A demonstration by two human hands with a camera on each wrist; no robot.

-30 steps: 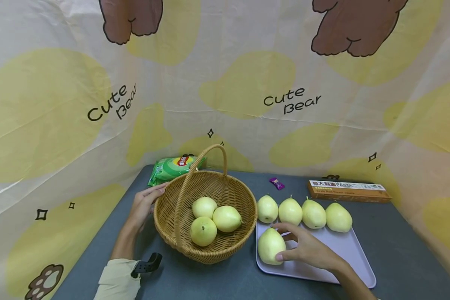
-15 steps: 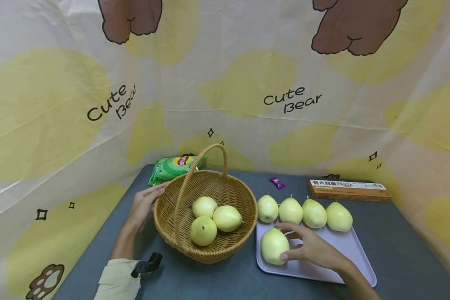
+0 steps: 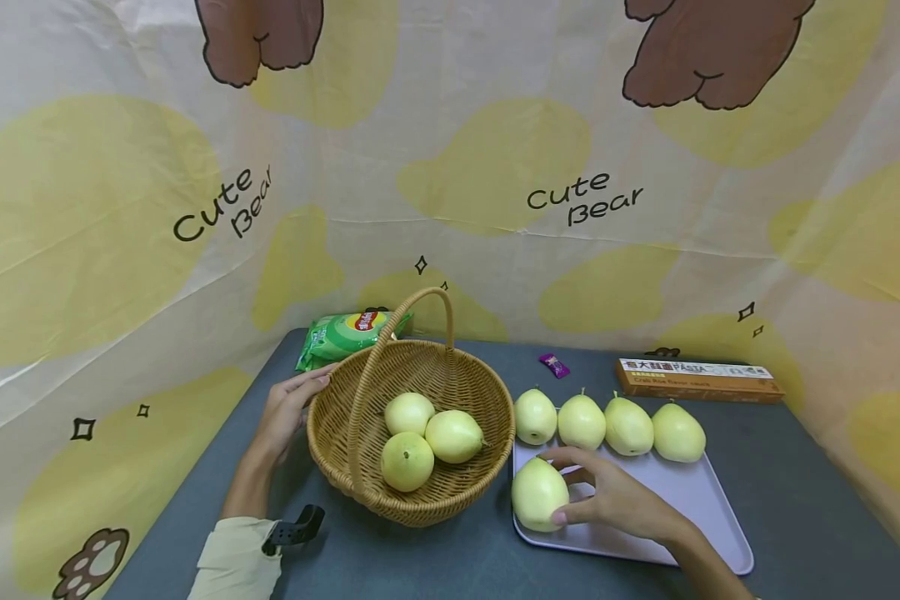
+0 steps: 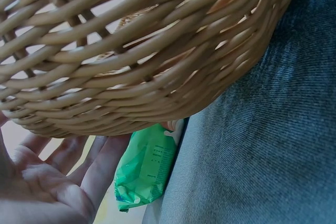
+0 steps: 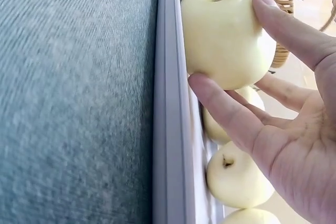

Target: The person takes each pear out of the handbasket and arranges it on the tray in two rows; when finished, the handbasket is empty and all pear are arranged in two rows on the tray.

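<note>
With thumb and fingertips, my right hand [image 3: 615, 496] pinches a pale yellow-green pear [image 3: 538, 493] at the near left corner of the lilac tray [image 3: 645, 533]. In the right wrist view the thumb lies on one side of this pear [image 5: 226, 35] and a finger on the other. To the left stands a wicker basket [image 3: 330, 450] with a tall handle, tilted so its mouth faces me. Three pears [image 3: 408, 461] lie inside it. My left hand [image 3: 281, 421] touches the basket's left rim with extended fingers, which pass partly behind the weave in the left wrist view.
Several pears [image 3: 581, 423] line the tray's far edge. Behind them lie a purple-wrapped candy [image 3: 553, 366] and a long pasta box [image 3: 697, 382]. A green snack bag [image 3: 345, 336] sits behind the basket, close to the printed cloth backdrop [image 3: 480, 275].
The right hand and its pear shifted slightly right, then back left to the tray's left edge. My left hand and the basket stayed where they were.
</note>
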